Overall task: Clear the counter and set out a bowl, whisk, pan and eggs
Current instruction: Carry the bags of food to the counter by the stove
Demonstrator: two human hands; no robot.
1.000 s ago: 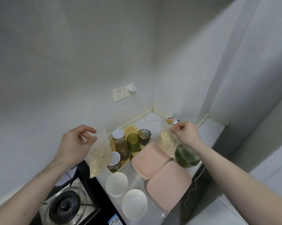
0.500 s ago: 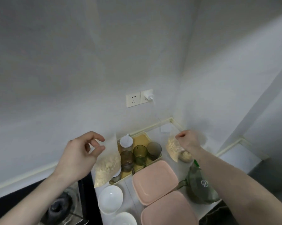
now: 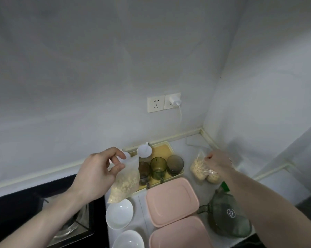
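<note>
Bags of pale grain were in both hands above a crowded white desk (image 3: pixel 187 151). The left hand (image 3: pixel 95 174) pinched the top edge of a clear bag (image 3: pixel 126 183) between thumb and forefinger, the other fingers loosely curled, and the bag hung in the air over the desk's left part, just beside the black stove (image 3: pixel 22 199). The right hand (image 3: pixel 218 161) was closed around the top of a second bag (image 3: pixel 198 167), whose bottom seemed to rest on the desk near the corner of the walls; another small packet of grain (image 3: pixel 213 176) lay just beside it, partly hidden by the right forearm.

Between the hands sat a yellow tray (image 3: pixel 162 151) holding three tinted glasses (image 3: pixel 158 167) in a row and a white-lidded jar (image 3: pixel 144 151) behind them. Nearer the person, two white bowls (image 3: pixel 119 213) stood one in front of the other, the lower one cut off by the frame edge. Right of these were two pink lidded containers (image 3: pixel 170 201), touching or nearly so. A green glass jug (image 3: pixel 228 215) stood at the desk's right edge, under the right forearm. On the wall, a double socket (image 3: pixel 163 103) carried a white charger (image 3: pixel 175 100) with its cable hanging down.
</note>
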